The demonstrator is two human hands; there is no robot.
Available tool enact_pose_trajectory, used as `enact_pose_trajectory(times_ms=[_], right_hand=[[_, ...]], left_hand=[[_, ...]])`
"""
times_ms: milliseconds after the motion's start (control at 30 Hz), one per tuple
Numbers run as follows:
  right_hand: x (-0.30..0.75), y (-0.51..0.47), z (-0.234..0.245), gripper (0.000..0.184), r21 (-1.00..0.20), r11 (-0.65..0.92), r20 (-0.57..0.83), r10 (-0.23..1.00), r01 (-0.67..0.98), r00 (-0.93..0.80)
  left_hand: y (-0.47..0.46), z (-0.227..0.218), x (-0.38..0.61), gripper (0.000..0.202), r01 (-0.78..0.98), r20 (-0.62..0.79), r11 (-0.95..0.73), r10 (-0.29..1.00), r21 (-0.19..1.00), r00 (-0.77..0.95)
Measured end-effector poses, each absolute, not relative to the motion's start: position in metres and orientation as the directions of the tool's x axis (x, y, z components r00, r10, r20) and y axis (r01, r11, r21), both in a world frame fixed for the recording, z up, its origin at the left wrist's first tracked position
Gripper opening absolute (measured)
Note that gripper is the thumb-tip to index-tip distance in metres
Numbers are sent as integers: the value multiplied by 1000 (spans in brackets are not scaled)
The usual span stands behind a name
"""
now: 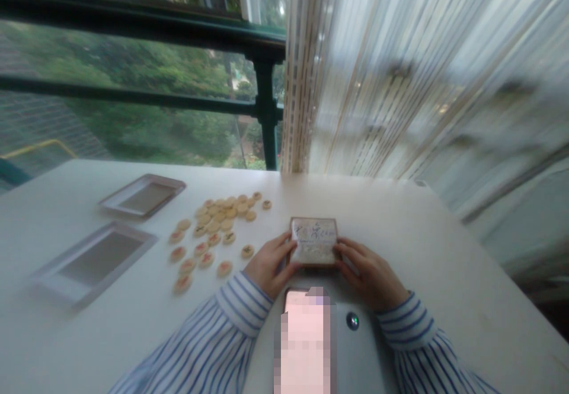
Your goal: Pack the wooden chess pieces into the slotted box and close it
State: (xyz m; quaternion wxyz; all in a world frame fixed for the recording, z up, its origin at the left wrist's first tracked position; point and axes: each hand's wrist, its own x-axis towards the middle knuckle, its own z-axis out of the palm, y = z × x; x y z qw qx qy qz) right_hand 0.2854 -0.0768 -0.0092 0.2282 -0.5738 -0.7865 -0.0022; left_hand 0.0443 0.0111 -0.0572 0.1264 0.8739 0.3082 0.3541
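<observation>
A small flat rectangular box (315,241) with dark writing on its pale top lies between my two hands. My left hand (272,262) grips its left side, fingers along the edge and thumb by the near corner. On the opposite side my right hand (370,269) holds the right edge with bent fingers. To the left of my left hand, round wooden Chinese chess pieces (214,215) are spread loosely, some bunched together and some apart. Several show red characters, others dark ones; the nearest dark-marked piece (248,252) lies close to my left hand.
Two shallow clear plastic trays (106,292) lie on the left of the white table (133,346). A phone (306,346), partly pixelated, and a pale device with a round dark button (352,321) are near me. Beyond the table stand a green railing (265,98) and a string curtain (377,74).
</observation>
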Motion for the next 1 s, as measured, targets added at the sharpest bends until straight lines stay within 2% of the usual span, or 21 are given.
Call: enact_pose_trajectory(times_ms=[433, 1000], right_hand=[[283, -77, -7, 31, -262, 321, 339, 914, 910, -224], [282, -77, -7, 31, -274, 305, 306, 927, 912, -218]], left_hand=[[12, -59, 43, 39, 465, 536, -783, 621, 412, 571], [12, -64, 45, 40, 463, 544, -772, 635, 435, 548]])
